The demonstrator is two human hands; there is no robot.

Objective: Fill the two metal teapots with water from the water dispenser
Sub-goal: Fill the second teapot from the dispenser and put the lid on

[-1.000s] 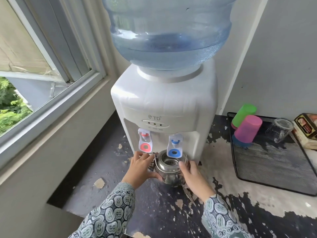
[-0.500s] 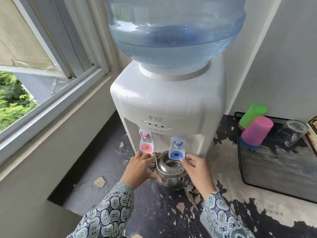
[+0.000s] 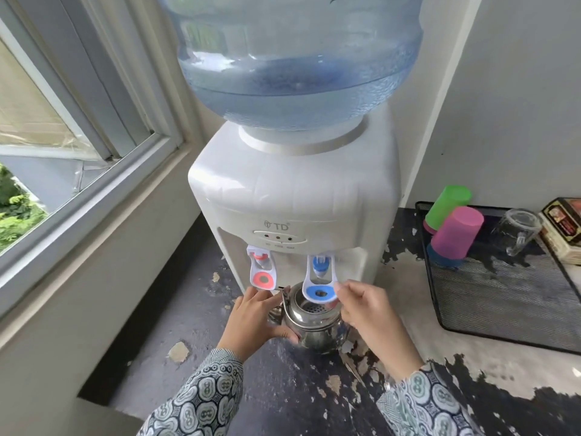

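Note:
A small shiny metal teapot (image 3: 314,328), lid off with its strainer showing, stands on the counter under the blue tap lever (image 3: 320,283) of the white water dispenser (image 3: 292,199). My left hand (image 3: 254,319) grips the pot's left side, thumb along its lower body. My right hand (image 3: 367,309) is at the pot's right, fingertips touching the right edge of the blue lever. The red tap lever (image 3: 262,272) hangs to the left. Only one teapot is in view.
A large blue water bottle (image 3: 295,58) tops the dispenser. At right a black mesh tray (image 3: 503,303) holds green (image 3: 446,202) and pink (image 3: 456,236) plastic cups and a glass mug (image 3: 518,228), with a box (image 3: 566,228) beside it. A window (image 3: 63,136) lines the left wall.
My right hand has left the teapot's side and risen to the blue lever. The left hand stays on the pot. The camera has moved closer.

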